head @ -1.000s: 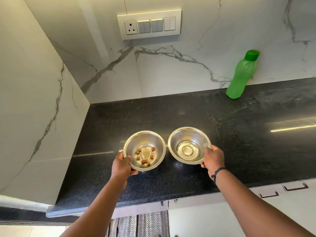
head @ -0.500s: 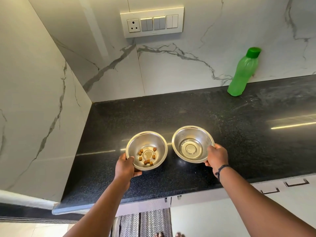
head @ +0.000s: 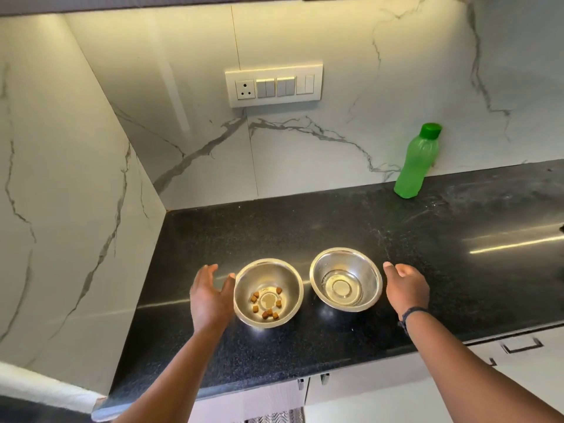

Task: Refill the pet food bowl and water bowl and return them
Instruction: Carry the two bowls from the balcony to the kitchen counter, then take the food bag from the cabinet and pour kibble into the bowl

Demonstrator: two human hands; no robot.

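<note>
Two bowls sit on the desk (head: 335,227).
Left hand (head: 210,296) and right hand (head: 407,288) fingers spread open, beside food bowl (head: 268,293) and water bowl (head: 345,279).

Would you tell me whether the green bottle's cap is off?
No, the green bottle stands at the wall on the black counter with its green cap screwed on top.

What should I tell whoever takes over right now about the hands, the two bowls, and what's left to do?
Left hand: open beside the food bowl, no grip.
Right hand: open beside the water bowl, not touching it.
Both steel bowls stand side by side near the front of the black counter.
Food bowl holds only a few kibble pieces; water bowl holds a shallow pool.
Green bottle, capped, stands at the back wall.
Done: bowls set on the counter.
Left: refill both, return them.
</note>
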